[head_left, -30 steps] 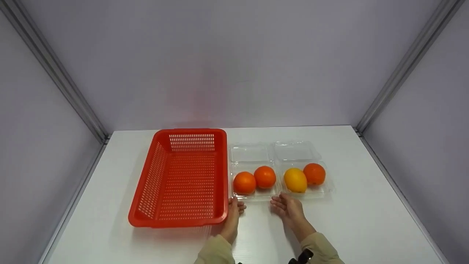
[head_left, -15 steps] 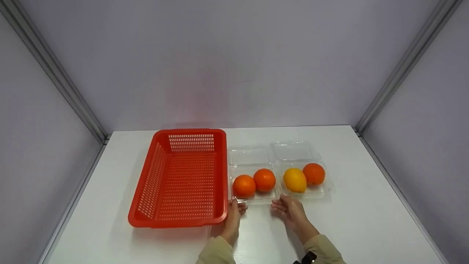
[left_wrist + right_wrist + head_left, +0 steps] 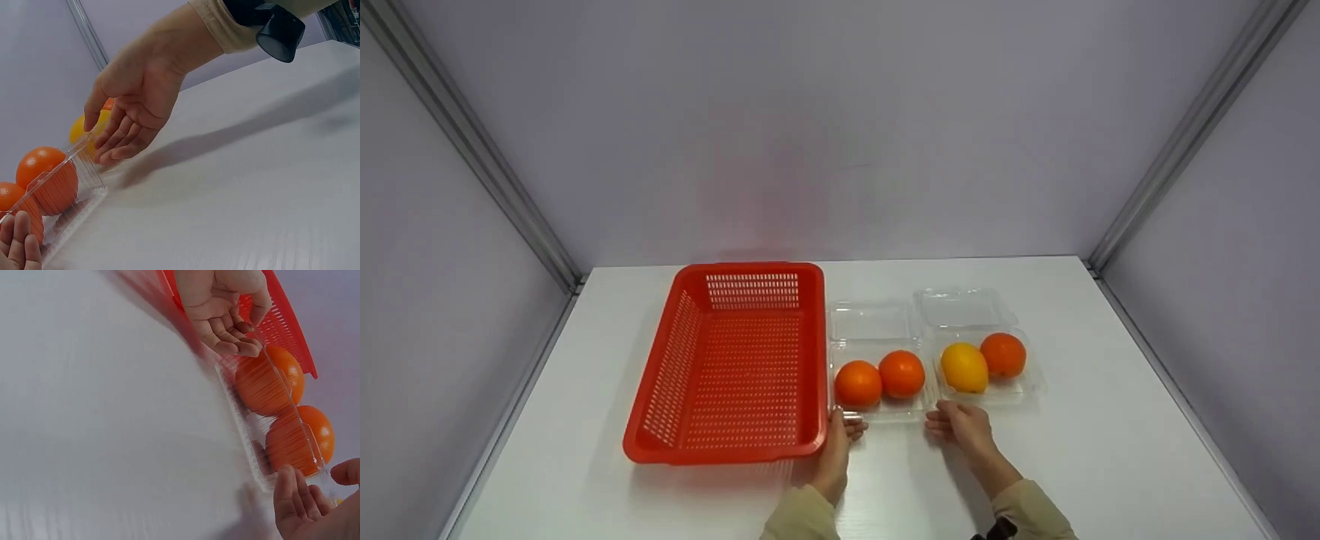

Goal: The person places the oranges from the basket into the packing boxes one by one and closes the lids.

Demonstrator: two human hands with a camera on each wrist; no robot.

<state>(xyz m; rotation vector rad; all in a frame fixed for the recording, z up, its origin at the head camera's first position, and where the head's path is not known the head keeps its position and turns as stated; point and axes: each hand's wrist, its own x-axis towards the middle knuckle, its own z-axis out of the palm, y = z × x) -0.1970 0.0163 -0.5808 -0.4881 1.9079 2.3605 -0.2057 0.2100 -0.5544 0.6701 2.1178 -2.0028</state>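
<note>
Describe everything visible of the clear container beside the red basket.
The clear container looks like thin, ribbed plastic. It rests on the white table, immediately right of the red basket, its lid open on the far side. Two oranges sit in it. The left hand appears to pinch its near-left corner; whether the right hand touches it is unclear.

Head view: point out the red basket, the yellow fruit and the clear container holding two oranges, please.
Red basket (image 3: 748, 375): head view, bare perforated floor.
Yellow fruit (image 3: 964, 367): head view, middle of its upward side.
Clear container (image 3: 871, 324): head view, its back half, behind the oranges (image 3: 902, 374).
</note>
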